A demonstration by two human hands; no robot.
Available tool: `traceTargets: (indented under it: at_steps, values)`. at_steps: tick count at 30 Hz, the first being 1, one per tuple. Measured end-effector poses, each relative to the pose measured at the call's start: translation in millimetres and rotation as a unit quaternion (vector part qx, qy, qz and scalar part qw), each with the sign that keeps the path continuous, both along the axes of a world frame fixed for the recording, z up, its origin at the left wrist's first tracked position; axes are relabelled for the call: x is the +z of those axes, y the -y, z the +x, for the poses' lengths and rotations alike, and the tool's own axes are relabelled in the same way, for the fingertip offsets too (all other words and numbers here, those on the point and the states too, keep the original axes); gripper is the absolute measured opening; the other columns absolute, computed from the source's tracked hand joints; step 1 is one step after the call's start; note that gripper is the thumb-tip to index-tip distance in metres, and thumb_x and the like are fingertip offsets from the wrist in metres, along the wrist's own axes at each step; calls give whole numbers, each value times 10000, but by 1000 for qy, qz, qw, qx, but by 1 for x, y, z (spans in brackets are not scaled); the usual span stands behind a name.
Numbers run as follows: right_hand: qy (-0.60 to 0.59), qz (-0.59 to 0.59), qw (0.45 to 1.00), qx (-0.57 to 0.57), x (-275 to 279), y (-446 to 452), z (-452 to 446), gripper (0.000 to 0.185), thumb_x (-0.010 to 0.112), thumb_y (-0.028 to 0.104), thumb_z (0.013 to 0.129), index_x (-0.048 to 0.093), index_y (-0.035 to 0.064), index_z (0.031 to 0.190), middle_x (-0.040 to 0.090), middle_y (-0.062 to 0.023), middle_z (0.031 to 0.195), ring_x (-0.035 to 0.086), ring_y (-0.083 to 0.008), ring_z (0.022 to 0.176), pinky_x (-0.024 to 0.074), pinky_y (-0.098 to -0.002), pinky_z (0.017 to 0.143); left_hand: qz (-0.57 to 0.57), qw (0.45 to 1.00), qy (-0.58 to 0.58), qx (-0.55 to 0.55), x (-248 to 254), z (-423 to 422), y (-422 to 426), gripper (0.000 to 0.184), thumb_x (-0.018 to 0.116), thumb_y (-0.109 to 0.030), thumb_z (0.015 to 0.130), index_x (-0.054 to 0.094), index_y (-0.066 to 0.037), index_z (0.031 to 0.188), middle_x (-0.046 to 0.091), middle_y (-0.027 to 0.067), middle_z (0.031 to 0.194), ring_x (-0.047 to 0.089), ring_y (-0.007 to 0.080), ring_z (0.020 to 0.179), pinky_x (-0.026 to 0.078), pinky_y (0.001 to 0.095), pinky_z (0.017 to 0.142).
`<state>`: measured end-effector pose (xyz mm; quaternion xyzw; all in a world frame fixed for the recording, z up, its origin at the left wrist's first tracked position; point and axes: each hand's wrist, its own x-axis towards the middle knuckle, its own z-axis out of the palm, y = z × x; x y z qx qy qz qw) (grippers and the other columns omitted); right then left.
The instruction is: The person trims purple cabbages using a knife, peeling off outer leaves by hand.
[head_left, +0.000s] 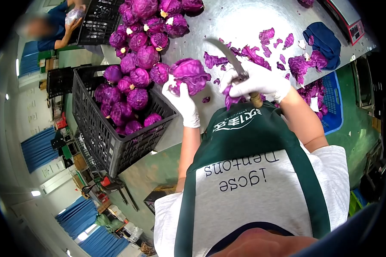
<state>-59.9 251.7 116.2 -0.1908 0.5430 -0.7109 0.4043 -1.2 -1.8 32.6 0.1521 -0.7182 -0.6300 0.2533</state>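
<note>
My left hand (182, 102), in a white glove, grips a purple cabbage (189, 76) from below, its fingers wrapped round the near side. My right hand (257, 81), also gloved in white, is closed round the wooden handle (256, 99) of a knife. The curved blade (224, 50) of that knife points up and away to the left. A loose purple leaf piece (231, 99) hangs below the right hand's fingers, close to the apron; whether it is pinched there I cannot tell. The cabbage and the knife are apart.
Several purple cabbages (146, 56) are heaped on the metal table (244, 18); more fill a black crate (103, 143) at left. Torn leaves (298, 68), a dark blue cloth (321, 40) and a scale (355, 32) lie rightward. A blue basket (333, 103) holds leaves. Another person (55, 28) stands far left.
</note>
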Motion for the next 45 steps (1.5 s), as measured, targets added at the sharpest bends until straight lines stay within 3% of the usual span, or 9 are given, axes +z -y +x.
traceTargets:
  at_steps: [1,4,5,9,17,21,25,30,45]
  values:
    - [-112,17,993,18,-3,-1,-4,262,731,221,830,717,72,1044,663,-7,829,581,-66,705,467,-230,625,19,1000,-10,8,-2,-1,3,432,579,6,878,392,-24,1267,435,156,1364,435,222,1175,307,363,1075]
    - [-220,51,960,-166,-29,23,-3,321,722,228,846,686,67,1121,671,-30,911,587,-91,784,478,-260,706,65,998,-22,-11,-1,0,5,444,583,-5,877,393,-21,1278,438,146,1346,434,219,1170,311,362,1071]
    - [-193,108,959,-176,-32,29,-5,381,709,206,850,642,82,1204,660,-65,980,586,-125,852,483,-270,766,48,998,-23,-14,3,-1,2,449,588,-9,874,394,-21,1279,443,139,1321,437,218,1163,315,362,1067]
    - [-365,121,896,-224,-37,57,9,531,641,82,812,539,122,1332,538,-87,1255,599,-248,1045,504,-335,886,-59,998,-8,-1,16,-1,-9,418,565,-68,906,397,-2,1283,448,124,1255,449,217,1146,351,366,1040]
    - [-305,134,910,-245,-33,65,18,280,665,100,805,612,75,1079,558,-97,996,586,-269,901,484,-364,736,-28,999,-23,-4,3,-5,-3,481,653,-10,832,421,-1,1253,462,112,1179,460,219,1124,358,362,1024]
    - [-234,114,928,-266,-53,71,21,221,682,127,807,627,65,1012,557,-90,921,567,-268,856,460,-374,725,-67,998,15,13,-2,-6,-8,398,599,-32,911,402,14,1254,481,121,1237,475,204,1097,367,342,1022]
    - [-291,183,895,-286,-58,73,22,283,719,180,798,611,64,1032,548,-99,929,546,-284,899,443,-387,793,-32,999,35,13,-1,-6,-20,383,623,-65,923,411,20,1230,493,161,1274,479,217,1135,371,342,1025]
    - [-355,179,855,-333,-75,79,21,383,756,238,773,590,65,1072,538,-112,972,518,-303,986,430,-407,853,-20,999,12,27,-18,-13,-25,402,675,-68,884,429,-9,1197,490,109,1142,496,195,1065,418,334,954]
    - [-344,202,866,-300,-94,76,10,366,728,268,782,605,65,1060,568,-124,936,566,-299,936,462,-401,833,4,999,30,14,-30,-17,-33,402,721,-77,858,442,-27,1144,500,63,1049,512,149,981,444,295,893]
